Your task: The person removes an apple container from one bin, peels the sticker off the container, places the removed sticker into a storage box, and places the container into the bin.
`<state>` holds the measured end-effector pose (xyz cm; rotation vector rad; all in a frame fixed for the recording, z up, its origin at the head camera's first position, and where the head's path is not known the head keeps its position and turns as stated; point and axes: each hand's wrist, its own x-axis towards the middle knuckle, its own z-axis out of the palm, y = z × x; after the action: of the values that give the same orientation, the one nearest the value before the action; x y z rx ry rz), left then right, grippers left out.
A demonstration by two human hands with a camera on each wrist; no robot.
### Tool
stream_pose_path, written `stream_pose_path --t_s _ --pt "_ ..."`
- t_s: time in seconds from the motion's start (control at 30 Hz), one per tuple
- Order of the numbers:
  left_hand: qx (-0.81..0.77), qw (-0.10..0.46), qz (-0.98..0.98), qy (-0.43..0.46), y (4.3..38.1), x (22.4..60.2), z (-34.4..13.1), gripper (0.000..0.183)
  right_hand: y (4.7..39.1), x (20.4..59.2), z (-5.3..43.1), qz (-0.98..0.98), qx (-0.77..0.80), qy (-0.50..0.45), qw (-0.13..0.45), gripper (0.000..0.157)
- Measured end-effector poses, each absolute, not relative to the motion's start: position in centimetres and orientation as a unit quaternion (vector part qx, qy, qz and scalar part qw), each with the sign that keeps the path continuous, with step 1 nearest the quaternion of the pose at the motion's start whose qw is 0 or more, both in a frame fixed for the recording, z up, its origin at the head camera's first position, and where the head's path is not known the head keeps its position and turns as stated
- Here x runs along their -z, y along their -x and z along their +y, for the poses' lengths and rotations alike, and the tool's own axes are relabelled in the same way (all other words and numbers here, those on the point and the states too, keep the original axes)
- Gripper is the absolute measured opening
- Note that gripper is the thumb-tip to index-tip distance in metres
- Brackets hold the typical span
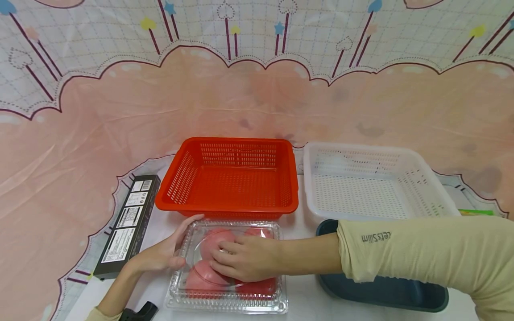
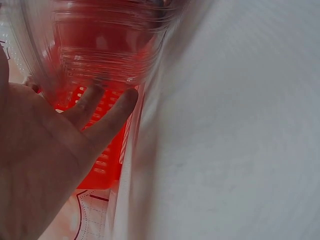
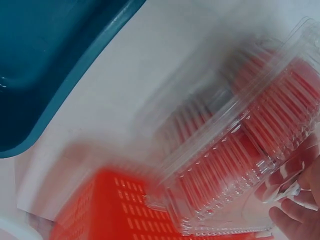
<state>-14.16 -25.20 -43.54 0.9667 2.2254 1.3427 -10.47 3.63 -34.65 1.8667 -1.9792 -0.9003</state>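
A clear plastic clamshell box (image 1: 225, 303) with several round pink-red things (image 1: 202, 278) inside lies at the front of the table. My right hand (image 1: 250, 258) is on its lid, fingers bent. Between those fingertips shows a small white crumpled piece (image 3: 286, 192), pinched close against the plastic. At the box's left side is my left hand (image 1: 162, 254), its fingers stretched along the edge and the thumb apart from them. In the left wrist view two fingertips meet the ridged side of the box. The red contents look blurred through the plastic there.
A red perforated basket (image 1: 226, 207) stands right behind the box, with a white perforated basket (image 1: 361, 214) beside it. Under the right forearm sits a dark teal tub (image 1: 385, 294). A long black carton (image 1: 146, 209) with white labels lies at the left.
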Motion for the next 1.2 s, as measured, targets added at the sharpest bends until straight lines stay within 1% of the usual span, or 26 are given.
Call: stream_pose_path --t_s 0.13,0.37,0.67,1.0,1.1,1.2 --pt "-0.479 0.186 0.788 -0.339 14.2 43.6 -25.3 0.090 10.5 34.6 3.7 -0.679 0.315 -0.649 0.138 0.052" --pt "-0.476 0.185 0.788 -0.342 14.2 43.7 -25.2 0.090 10.4 34.1 3.8 -0.685 0.313 -0.650 0.098 0.056" --pt "-0.468 0.175 0.792 -0.350 14.3 43.7 -25.3 0.090 10.4 34.0 4.1 -0.691 0.305 -0.652 0.068 0.061" --pt "-0.481 0.195 0.784 -0.341 14.4 43.8 -25.3 0.090 10.2 34.4 4.8 -0.705 0.267 -0.651 0.089 0.054" --pt "-0.477 0.193 0.785 -0.345 14.3 43.6 -25.2 0.090 10.3 34.4 4.7 -0.707 0.243 -0.657 0.092 0.053" --pt "-0.475 0.186 0.786 -0.349 14.2 43.6 -25.3 0.090 10.4 34.5 4.4 -0.709 0.217 -0.662 0.108 0.044"
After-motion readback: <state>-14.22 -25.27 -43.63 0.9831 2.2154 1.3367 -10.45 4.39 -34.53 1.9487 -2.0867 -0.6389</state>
